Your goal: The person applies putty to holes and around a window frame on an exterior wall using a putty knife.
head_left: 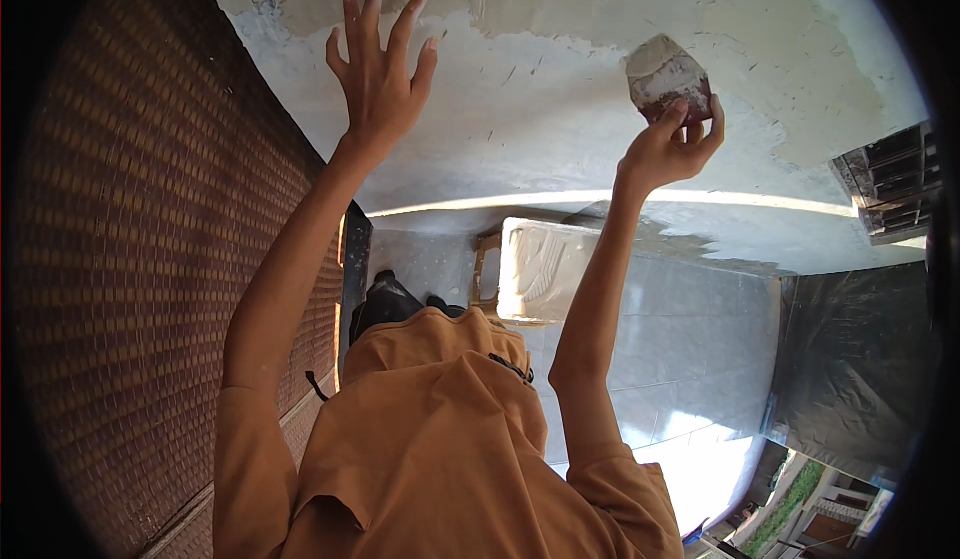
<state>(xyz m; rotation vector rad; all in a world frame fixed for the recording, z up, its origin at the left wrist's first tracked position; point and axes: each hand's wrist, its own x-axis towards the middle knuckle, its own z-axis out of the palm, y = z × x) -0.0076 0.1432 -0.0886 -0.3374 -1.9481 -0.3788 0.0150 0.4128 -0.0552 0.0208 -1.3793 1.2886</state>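
- The right hand [680,147], at 2 o'clock, is closed in a pinch, thumb and fingers gripping the near edge of a plate-like scraper [668,74].
- The scraper sits between 1 and 2 o'clock, in front of the plastered wall [560,99]; its face is smeared with pale paste and its dark red lower part shows near the fingers. The smears make it impossible to tell whether any label lies beneath.
- The left hand [380,94], at 11 o'clock, is wide open, fingers spread and pointing toward 12, holding nothing; whether its fingertips touch the wall cannot be told.
- Across the wall from 11 to 1 o'clock, a ragged border divides greyer plaster from paler.
- Just off centre toward 3 o'clock, a white tray [530,271] holds ridged whitish paste, a tan stool [487,271] showing at its 9 o'clock side.
- A brown woven panel [150,259] fills 9 o'clock; a dark sheet [850,359] hangs between 3 and 4.
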